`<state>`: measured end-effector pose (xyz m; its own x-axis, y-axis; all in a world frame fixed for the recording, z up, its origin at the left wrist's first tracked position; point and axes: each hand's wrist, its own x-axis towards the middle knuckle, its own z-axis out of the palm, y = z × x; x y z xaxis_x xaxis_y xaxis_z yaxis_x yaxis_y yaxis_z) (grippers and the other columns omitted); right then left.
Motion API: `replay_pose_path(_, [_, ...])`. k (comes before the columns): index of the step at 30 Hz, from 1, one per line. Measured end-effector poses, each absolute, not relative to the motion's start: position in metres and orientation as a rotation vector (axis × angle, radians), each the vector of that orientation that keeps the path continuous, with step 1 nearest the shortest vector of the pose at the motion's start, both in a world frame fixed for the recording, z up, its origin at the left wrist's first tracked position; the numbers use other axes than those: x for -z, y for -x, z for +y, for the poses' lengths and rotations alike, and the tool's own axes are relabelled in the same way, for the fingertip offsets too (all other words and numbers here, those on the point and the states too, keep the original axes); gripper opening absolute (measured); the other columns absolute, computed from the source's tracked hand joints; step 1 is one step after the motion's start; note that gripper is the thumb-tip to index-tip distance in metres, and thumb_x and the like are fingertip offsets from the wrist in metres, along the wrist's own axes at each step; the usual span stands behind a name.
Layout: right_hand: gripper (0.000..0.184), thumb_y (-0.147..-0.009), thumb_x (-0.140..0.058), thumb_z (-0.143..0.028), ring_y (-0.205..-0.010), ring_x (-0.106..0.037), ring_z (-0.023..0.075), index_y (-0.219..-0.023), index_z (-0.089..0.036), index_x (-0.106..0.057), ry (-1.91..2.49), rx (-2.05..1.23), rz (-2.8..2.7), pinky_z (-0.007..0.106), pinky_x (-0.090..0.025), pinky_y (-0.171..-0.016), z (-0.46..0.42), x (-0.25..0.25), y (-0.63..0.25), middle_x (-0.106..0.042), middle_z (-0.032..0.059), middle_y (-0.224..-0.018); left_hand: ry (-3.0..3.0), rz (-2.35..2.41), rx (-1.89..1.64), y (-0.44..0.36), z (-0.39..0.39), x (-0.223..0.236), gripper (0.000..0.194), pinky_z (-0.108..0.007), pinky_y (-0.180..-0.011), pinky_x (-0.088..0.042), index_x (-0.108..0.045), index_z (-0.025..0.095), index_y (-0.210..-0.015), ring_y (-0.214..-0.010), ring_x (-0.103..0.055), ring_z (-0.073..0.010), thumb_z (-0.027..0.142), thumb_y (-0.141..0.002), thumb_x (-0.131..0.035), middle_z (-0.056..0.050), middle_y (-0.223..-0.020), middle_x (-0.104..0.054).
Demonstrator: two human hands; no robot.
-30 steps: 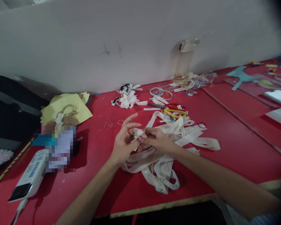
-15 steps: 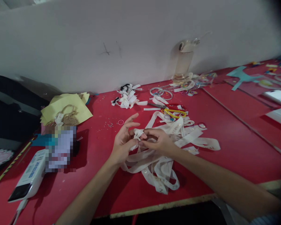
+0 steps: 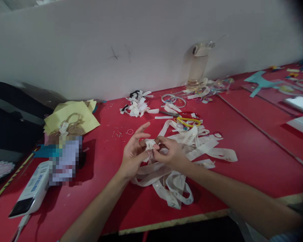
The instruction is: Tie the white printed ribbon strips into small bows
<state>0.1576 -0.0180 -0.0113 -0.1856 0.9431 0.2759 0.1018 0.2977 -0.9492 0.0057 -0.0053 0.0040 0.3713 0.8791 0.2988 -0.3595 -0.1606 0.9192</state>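
Both my hands meet above a red table (image 3: pixel 242 161), pinching a small folded piece of white ribbon (image 3: pixel 149 144). My left hand (image 3: pixel 134 153) grips it with thumb and lower fingers while its upper fingers stretch out. My right hand (image 3: pixel 169 153) closes its fingertips on the same piece from the right. Under and behind my hands lies a loose pile of long white printed ribbons (image 3: pixel 192 148).
A heap of small folded ribbon pieces (image 3: pixel 137 105) lies farther back, with scissors (image 3: pixel 183 115), yellow and clear rings (image 3: pixel 188 121) and a clear bottle (image 3: pixel 198 66) by the wall. Yellow paper (image 3: pixel 71 117) and a white power bank (image 3: pixel 31 192) sit at the left.
My right hand has curled in and shifted slightly left, working the small ribbon piece; my left hand stays almost still.
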Motion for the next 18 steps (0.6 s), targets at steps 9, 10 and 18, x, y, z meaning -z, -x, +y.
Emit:
replay_pose_path(9, [0.012, -0.073, -0.058, -0.013, -0.060, -0.049, 0.0105, -0.078, -0.021, -0.050, 0.955, -0.535, -1.741, 0.022, -0.043, -0.058, -0.019, 0.017, -0.161, -0.053, -0.0030, -0.069, -1.538, 0.556, -1.263, -0.007, -0.019, -0.009, 0.029, -0.023, -0.073, -0.052, -0.060, 0.022, -0.102, -0.078, -0.064, -0.0079, 0.005, -0.078, -0.062, -0.010, -0.147, -0.034])
replay_pose_path(10, [0.012, -0.075, -0.058, -0.013, -0.059, -0.050, 0.0104, -0.080, -0.021, -0.050, 0.942, -0.484, -1.740, 0.022, -0.043, -0.057, -0.018, 0.018, -0.161, -0.053, -0.0025, -0.070, -1.505, 0.563, -1.283, -0.009, -0.020, -0.008, 0.028, -0.024, -0.074, -0.053, -0.061, 0.022, -0.101, -0.081, -0.065, -0.0090, 0.005, -0.078, -0.063, -0.009, -0.148, -0.033])
replay_pose_path(18, [0.013, -0.079, -0.061, -0.011, -0.082, -0.058, 0.0185, -0.086, -0.021, -0.056, 0.802, -0.162, -1.737, 0.033, -0.050, -0.071, -0.017, 0.015, -0.162, -0.061, 0.0064, -0.087, -1.165, 0.585, -1.398, -0.025, -0.028, -0.005, 0.028, -0.023, -0.079, -0.054, -0.061, 0.025, -0.098, -0.097, -0.066, -0.0145, 0.005, -0.079, -0.063, -0.004, -0.151, -0.031])
